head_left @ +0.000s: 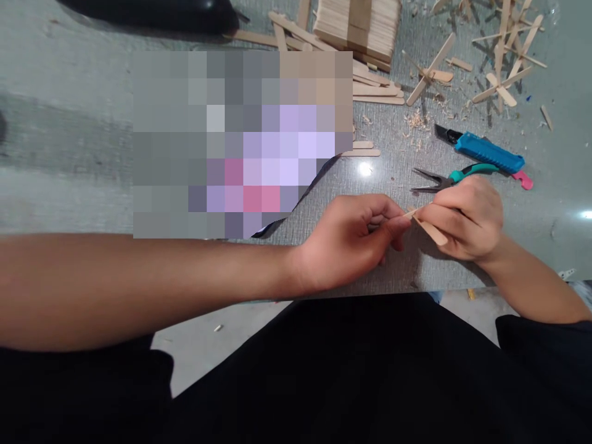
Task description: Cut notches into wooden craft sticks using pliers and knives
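Note:
Near the table's front edge my left hand point(354, 240) pinches one end of a thin wooden strip point(411, 213) between thumb and fingertips. My right hand point(465, 216) is closed on the same piece from the other side, its fingers bent. A broader craft stick piece point(433, 229) with a rounded end slants out below the right fingers and appears joined to the strip; the joint is hidden by the fingers. Just behind the right hand lie needle-nose pliers point(446, 180) with teal handles, jaws apart. Beyond them rests a blue utility knife point(490, 151), blade out.
Crossed-stick pieces point(499, 89) lie at the back right. A banded bundle of craft sticks point(377, 28) stands at the back, with loose sticks point(377, 92) before it. Wood shavings point(419, 120) are scattered nearby. A blurred patch point(240, 148) covers the middle left; a black object point(152, 13) is behind.

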A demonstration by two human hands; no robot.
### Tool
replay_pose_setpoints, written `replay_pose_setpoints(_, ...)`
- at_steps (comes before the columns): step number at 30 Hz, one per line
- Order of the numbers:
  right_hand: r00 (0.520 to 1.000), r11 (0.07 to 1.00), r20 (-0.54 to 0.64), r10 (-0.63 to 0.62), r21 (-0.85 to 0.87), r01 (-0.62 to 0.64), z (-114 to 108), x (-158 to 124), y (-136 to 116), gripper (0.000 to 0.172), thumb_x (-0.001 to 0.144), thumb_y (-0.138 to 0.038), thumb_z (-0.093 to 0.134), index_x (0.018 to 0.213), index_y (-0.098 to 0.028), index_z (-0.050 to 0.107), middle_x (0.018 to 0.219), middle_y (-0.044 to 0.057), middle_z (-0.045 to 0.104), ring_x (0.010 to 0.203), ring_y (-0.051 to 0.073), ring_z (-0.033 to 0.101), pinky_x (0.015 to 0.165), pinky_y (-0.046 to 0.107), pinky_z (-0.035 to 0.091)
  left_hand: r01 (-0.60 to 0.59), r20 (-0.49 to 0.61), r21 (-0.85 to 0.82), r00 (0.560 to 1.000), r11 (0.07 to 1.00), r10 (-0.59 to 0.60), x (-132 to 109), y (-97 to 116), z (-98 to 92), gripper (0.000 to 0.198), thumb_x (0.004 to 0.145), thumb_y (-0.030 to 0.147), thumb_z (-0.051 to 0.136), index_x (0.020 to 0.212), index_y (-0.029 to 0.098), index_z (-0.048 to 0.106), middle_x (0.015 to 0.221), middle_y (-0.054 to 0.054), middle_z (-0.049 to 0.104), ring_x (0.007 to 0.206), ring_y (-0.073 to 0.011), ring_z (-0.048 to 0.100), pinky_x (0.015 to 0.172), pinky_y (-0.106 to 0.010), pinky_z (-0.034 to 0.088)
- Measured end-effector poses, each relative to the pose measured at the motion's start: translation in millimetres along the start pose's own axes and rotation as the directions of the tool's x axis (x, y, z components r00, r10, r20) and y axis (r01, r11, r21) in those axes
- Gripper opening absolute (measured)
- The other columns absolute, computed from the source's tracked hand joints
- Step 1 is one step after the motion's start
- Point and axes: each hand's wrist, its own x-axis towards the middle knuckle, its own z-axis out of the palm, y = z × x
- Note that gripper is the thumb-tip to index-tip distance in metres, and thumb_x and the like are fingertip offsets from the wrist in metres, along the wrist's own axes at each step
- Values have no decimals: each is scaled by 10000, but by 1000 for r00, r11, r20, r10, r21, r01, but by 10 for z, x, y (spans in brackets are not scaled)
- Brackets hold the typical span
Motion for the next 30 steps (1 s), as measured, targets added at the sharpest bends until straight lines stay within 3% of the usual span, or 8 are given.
replay_pose_setpoints(7, 996, 992, -64, 68, 107, -61, -63, -39, -5, 91, 1072, -251, 713, 1063, -337, 739, 869, -24, 724, 646, 164, 601, 606, 396, 468, 89, 9, -79, 996, 993, -88, 30, 41, 10, 242, 1052, 288, 775, 824, 207, 759, 664, 6, 772, 484, -100, 673, 472, -171, 500)
replay_pose_setpoints(11, 993, 974, 12, 116, 193, -117, -127, -61, -8, 235, 1056, -196, 706, 1166, -389, 783, 941, -7, 744, 704, 198, 649, 670, 433, 500, 94, 14, -101, 996, 990, -93, 43, 47, 8, 252, 1055, 301, 784, 828, 195, 758, 665, -1, 770, 485, -102, 678, 460, -163, 505)
replay_pose_setpoints(13, 996, 974, -20, 87, 213, -81, -118, -60, -6, 214, 1065, -196, 698, 1150, -367, 794, 944, 4, 728, 705, 192, 643, 656, 431, 481, 93, 15, -107, 996, 990, -92, 47, 48, 11, 248, 1053, 289, 784, 827, 192, 757, 665, -2, 771, 484, -99, 676, 460, -160, 507)
replay_pose_setpoints(17, 992, 979, -96, 86, 193, -66, -61, -32, -24, 165, 1082, -196, 669, 1035, -321, 766, 892, 1, 686, 636, 156, 569, 589, 408, 441, 111, 6, -113, 994, 987, -111, 50, 48, 16, 235, 1046, 263, 773, 824, 188, 763, 659, 3, 764, 482, -95, 676, 462, -154, 511)
replay_pose_setpoints(24, 989, 979, -112, 100, 189, -78, -28, -9, -48, 151, 1042, -156, 675, 1000, -283, 745, 892, -11, 652, 685, 145, 603, 584, 383, 449, 115, -1, -106, 993, 988, -115, 45, 48, 11, 230, 1036, 235, 770, 809, 199, 757, 649, 8, 761, 480, -91, 673, 459, -149, 497)
replay_pose_setpoints(30, 990, 968, -38, 134, 219, -123, -74, -40, -36, 213, 1043, -148, 705, 1087, -342, 780, 894, -18, 668, 670, 147, 576, 628, 381, 438, 90, 2, -99, 996, 991, -90, 42, 53, 14, 240, 1041, 228, 766, 802, 204, 749, 644, 8, 763, 485, -92, 676, 464, -147, 504)
